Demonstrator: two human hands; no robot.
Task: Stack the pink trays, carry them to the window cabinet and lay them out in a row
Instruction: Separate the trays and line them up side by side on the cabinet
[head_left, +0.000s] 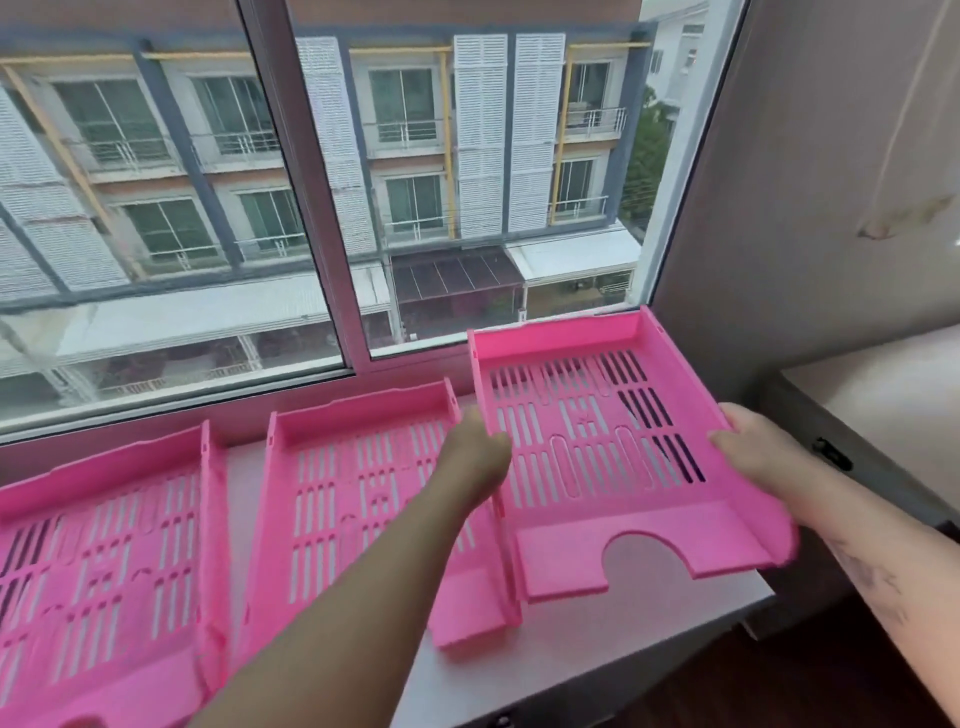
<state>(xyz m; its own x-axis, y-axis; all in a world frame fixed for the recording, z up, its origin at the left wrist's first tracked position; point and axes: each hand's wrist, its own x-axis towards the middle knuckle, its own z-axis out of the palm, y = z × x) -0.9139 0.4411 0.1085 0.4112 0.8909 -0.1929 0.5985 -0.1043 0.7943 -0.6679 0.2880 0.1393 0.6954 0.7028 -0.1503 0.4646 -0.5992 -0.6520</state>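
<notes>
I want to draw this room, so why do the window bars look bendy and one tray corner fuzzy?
Head view: the wide-angle lens bows the grey window frame; the near right corner of the pink slotted plastic tray held by both hands is smeared by motion blur; soft daylight, no glare.

1. a window (311, 208) with a grey frame fills the upper part.
2. behind the glass stands a building (415, 156) with white shutters (509, 135) and balconies.
3. a beige wall (810, 182) is right, with a stain (904, 215).
</notes>
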